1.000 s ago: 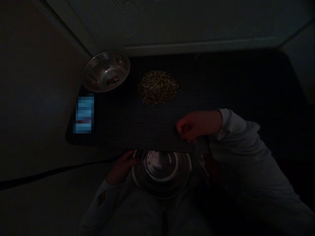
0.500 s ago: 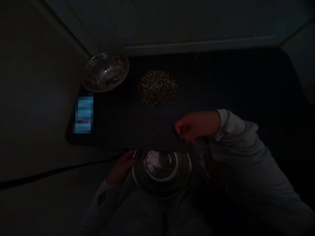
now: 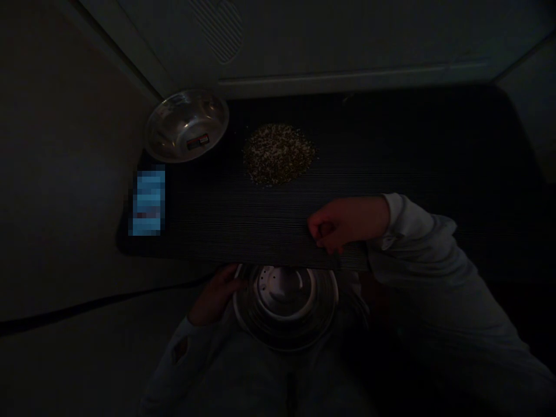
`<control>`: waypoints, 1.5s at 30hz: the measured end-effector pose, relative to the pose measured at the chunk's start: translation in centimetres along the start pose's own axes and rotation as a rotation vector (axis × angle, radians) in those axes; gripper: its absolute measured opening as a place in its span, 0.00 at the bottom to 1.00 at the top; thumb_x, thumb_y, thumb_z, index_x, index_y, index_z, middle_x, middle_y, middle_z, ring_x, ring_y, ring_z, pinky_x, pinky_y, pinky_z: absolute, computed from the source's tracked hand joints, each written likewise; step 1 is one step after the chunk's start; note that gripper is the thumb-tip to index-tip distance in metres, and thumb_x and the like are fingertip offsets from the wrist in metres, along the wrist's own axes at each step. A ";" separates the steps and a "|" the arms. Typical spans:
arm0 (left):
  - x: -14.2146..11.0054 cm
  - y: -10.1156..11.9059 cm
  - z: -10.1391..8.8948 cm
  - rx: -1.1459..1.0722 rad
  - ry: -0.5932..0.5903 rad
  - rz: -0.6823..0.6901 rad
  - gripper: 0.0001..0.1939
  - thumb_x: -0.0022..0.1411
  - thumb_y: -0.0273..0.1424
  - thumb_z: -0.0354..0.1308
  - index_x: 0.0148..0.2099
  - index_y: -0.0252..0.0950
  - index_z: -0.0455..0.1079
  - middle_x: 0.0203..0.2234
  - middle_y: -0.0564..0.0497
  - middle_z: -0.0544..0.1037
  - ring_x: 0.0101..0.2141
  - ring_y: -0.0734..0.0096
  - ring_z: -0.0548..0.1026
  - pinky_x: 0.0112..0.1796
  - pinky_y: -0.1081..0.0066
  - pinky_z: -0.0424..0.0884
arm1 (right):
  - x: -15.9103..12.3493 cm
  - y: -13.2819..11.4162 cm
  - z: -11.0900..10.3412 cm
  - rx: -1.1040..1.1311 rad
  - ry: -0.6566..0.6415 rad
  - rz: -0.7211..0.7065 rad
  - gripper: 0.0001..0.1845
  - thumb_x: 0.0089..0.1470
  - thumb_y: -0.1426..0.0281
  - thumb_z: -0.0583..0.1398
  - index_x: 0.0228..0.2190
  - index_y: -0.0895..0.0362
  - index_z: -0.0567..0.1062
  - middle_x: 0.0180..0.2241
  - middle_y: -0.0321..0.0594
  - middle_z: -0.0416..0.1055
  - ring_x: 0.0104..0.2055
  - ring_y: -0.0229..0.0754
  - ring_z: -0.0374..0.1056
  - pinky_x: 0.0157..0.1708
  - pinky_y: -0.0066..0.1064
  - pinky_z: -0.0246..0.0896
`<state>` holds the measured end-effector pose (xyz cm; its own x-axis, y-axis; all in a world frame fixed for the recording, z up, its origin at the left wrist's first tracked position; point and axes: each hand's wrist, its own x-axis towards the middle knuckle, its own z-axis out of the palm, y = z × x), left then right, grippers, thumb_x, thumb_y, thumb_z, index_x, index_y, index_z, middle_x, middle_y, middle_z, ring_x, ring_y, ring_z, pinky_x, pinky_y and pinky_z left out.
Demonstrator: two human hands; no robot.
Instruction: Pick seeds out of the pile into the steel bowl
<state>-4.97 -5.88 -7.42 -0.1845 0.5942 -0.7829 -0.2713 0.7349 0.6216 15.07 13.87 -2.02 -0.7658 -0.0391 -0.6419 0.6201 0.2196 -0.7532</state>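
1. Two bare hands on my feed, light dim, pale wrinkled fabric sleeves on both.
2. I had the left hand [image 3: 217, 294] gripping the left rim of a round metal vessel [image 3: 286, 336], fingers over the edge.
3. Vessel sat at the lap, right against the table's front edge: shiny, concentric rings, raised middle, a few small round holes punched at its upper left.
4. I had the right hand [image 3: 336, 223] over the table [image 3: 217, 202] near that edge, fingers curled in, reddish in the light. Couldn't tell whether it was closed on anything.
5. Table was dark, with fine ribbed lines and rounded corners.
6. Grain pile [image 3: 280, 153] lay on it, beyond the right hand and apart from it: roughly round, gritty, white and brown bits mixed, a few strays at the margin.
7. Metal bowl [image 3: 186, 124] stood at the far left corner: wide, smooth, glossy, dark-and-red label [image 3: 198, 142] inside.
8. Nearer me, I had a blue-lit rectangle [image 3: 147, 202], pixelated, at the left edge.
9. Grey wall panel [image 3: 369, 37] behind, ribbed oval [image 3: 221, 29] on it.
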 end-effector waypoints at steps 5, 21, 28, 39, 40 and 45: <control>-0.1 0.1 0.1 -0.025 -0.018 -0.005 0.20 0.38 0.25 0.58 0.39 0.37 0.69 0.34 0.51 0.76 0.38 0.59 0.71 0.37 0.64 0.63 | 0.0 -0.1 0.0 0.013 0.000 -0.005 0.06 0.42 0.69 0.53 0.25 0.59 0.64 0.21 0.34 0.68 0.21 0.32 0.64 0.24 0.24 0.57; 0.0 -0.2 0.0 -0.031 -0.032 -0.007 0.18 0.39 0.24 0.57 0.38 0.37 0.68 0.32 0.53 0.76 0.37 0.61 0.71 0.36 0.67 0.63 | -0.4 -0.1 -0.4 0.012 0.100 -0.068 0.09 0.44 0.68 0.53 0.29 0.60 0.65 0.22 0.34 0.68 0.20 0.30 0.61 0.23 0.23 0.56; 0.2 -0.7 -0.5 -0.005 -0.040 0.025 0.20 0.39 0.24 0.57 0.40 0.36 0.68 0.33 0.52 0.76 0.40 0.59 0.69 0.37 0.66 0.63 | -0.5 0.4 -0.8 0.006 0.167 -0.078 0.10 0.44 0.67 0.53 0.29 0.60 0.66 0.21 0.33 0.67 0.20 0.29 0.61 0.22 0.23 0.54; -0.2 -0.2 0.2 -0.054 -0.039 0.007 0.21 0.38 0.23 0.57 0.40 0.37 0.68 0.33 0.52 0.76 0.36 0.62 0.71 0.36 0.67 0.63 | -0.4 0.5 -0.7 0.008 0.160 -0.054 0.09 0.44 0.67 0.53 0.29 0.60 0.66 0.21 0.33 0.67 0.20 0.30 0.61 0.22 0.23 0.55; -0.3 -0.2 0.2 -0.045 -0.035 0.012 0.20 0.38 0.23 0.57 0.40 0.37 0.68 0.33 0.52 0.76 0.36 0.62 0.71 0.36 0.67 0.63 | -0.4 0.5 -0.7 0.006 0.158 -0.051 0.10 0.44 0.67 0.53 0.29 0.60 0.66 0.21 0.33 0.68 0.20 0.30 0.61 0.22 0.23 0.55; -0.2 -0.3 0.1 -0.046 -0.048 0.006 0.21 0.39 0.23 0.56 0.40 0.37 0.68 0.33 0.52 0.76 0.36 0.62 0.71 0.37 0.65 0.63 | -0.3 0.3 -0.5 -0.002 0.141 -0.030 0.10 0.44 0.67 0.52 0.29 0.60 0.66 0.21 0.34 0.68 0.20 0.30 0.62 0.22 0.23 0.55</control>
<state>-4.74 -6.12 -7.46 -0.1407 0.6145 -0.7763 -0.3134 0.7161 0.6237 15.35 14.38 -1.98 -0.8003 0.0922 -0.5925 0.5965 0.2223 -0.7712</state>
